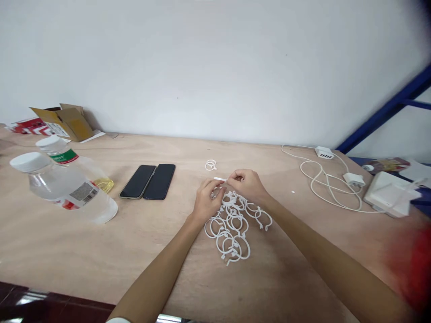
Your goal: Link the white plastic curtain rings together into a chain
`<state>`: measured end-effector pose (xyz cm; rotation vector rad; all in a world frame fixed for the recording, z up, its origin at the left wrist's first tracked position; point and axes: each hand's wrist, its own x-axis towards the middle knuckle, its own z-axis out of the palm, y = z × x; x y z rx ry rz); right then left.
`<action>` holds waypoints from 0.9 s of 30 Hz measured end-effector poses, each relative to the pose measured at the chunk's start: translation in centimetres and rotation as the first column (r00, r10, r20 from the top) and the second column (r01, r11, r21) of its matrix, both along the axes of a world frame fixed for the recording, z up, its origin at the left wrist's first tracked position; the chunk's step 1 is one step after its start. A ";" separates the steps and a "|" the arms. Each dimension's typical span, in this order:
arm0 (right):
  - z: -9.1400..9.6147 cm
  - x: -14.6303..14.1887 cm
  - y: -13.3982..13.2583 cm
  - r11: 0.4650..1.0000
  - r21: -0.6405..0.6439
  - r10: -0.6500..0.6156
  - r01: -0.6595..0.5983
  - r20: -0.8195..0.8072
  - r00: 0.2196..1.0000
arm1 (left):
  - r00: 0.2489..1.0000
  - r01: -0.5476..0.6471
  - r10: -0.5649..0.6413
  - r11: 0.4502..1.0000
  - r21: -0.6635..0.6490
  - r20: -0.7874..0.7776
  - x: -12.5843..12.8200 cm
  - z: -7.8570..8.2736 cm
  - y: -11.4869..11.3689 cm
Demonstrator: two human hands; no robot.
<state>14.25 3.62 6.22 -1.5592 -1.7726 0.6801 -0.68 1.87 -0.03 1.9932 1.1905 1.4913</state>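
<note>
Both hands pinch a white plastic ring between them, seen nearly edge-on, so its far part is hidden by fingers. My left hand is closed on its left end. At the right end, the thumb and forefinger of my right hand are pressed together. Just below and in front of the hands lies a loose pile of white plastic rings, with small tabs and eyelets; several have gaps in their loops. Farther back, a small group of white rings lies apart on the wooden table.
Two phones lie left of the hands. Plastic bottles stand farther left, near an open cardboard box. At right are a white cable, a charger hub and a plug adapter. A wall backs the table.
</note>
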 end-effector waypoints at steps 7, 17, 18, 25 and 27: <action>0.8 -0.3 -2.6 0.995 -0.103 -0.035 0.017 -0.176 0.984 | 0.991 -0.098 0.108 0.987 0.129 -0.077 0.0 -0.1 -0.6; -0.8 -0.3 -3.7 0.990 -0.142 -0.024 -0.010 -0.236 0.971 | 0.986 -0.049 0.083 0.972 0.229 -0.145 0.0 0.0 -0.8; -0.8 -0.3 -3.8 0.988 -0.152 -0.018 -0.023 -0.262 0.965 | 0.987 -0.011 0.048 0.971 0.238 -0.150 0.0 0.0 -0.8; -1.4 -0.4 -4.9 0.981 -0.141 0.050 -0.131 -0.471 0.881 | 0.989 -0.022 0.051 0.980 0.198 -0.142 -0.1 0.0 -0.7; -1.9 -0.5 -5.2 0.983 -0.088 0.106 -0.163 -0.455 0.884 | 0.988 0.001 0.027 0.984 0.177 -0.153 -0.1 0.0 -0.7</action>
